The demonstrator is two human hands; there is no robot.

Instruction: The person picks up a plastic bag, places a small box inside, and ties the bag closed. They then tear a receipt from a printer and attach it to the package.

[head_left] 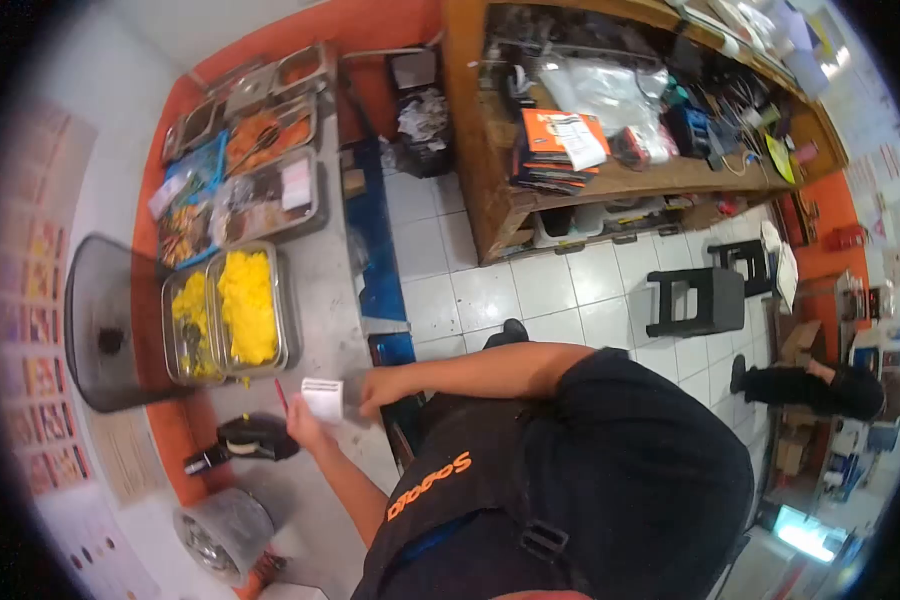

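A white slip (323, 398) of ribbed paper is held up in the left hand (305, 423); it is pinched at its lower edge between the closed fingers and stands just above them, over the steel counter (315, 290). The right hand (380, 388) is set just beside the slip's far edge, at the counter's rim. Its fingers are curled, but it cannot be told whether they grip or even touch the paper (the view is small and blurred there).

A red pen (281, 396) is seen just beyond the left fingertips. A black dispenser (257, 437) lies on the counter near the knuckles of the same hand. Farther out from the fingers, a tray of yellow food (248, 305) is set among other trays. A metal bucket (225, 528) stands behind the left wrist, well apart from the slip.
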